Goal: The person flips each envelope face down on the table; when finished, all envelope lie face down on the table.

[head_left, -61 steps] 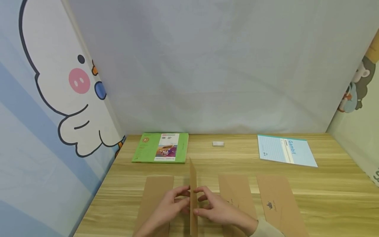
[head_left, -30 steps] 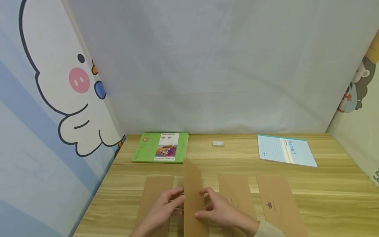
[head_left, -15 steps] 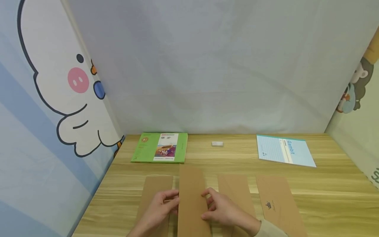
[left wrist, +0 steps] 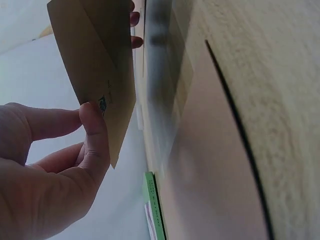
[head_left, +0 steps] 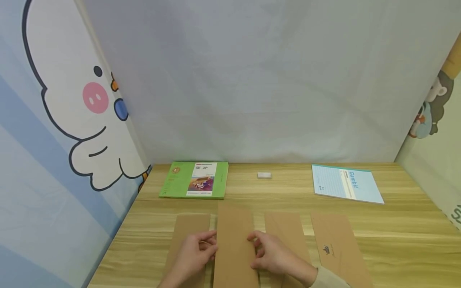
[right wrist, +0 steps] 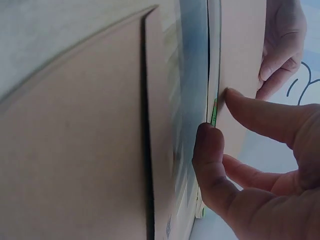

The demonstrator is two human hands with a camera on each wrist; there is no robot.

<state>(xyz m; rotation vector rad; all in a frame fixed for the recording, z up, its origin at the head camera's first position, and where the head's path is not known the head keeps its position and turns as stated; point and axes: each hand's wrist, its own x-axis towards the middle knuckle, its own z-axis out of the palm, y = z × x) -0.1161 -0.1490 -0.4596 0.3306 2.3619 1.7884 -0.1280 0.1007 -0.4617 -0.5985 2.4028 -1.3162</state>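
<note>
A brown kraft-paper envelope (head_left: pixel 235 244) is held up off the table between both hands, its plain side facing the head camera. My left hand (head_left: pixel 196 254) pinches its left edge. The left wrist view shows the other side of this envelope (left wrist: pixel 107 55), with a flap line and a small dark print near the fingertips. On the right edge, my right hand (head_left: pixel 270 252) pinches with thumb and forefinger. Another brown envelope (head_left: pixel 191 228) lies to the left. Two more, a near one (head_left: pixel 286 228) and a crown-printed one (head_left: pixel 340 240), lie to the right.
At the back left of the wooden table (head_left: pixel 288 196) lies a green book (head_left: pixel 176 180). A small white block (head_left: pixel 264 175) sits at the back middle. A pale blue notebook (head_left: pixel 347 182) lies at the back right. A pale curtain (head_left: pixel 266 80) hangs behind the table.
The held envelope has turned from edge-on to show its plain face, and its upper end is lower. My left hand has shifted left and my right hand slightly right, both still gripping it.
</note>
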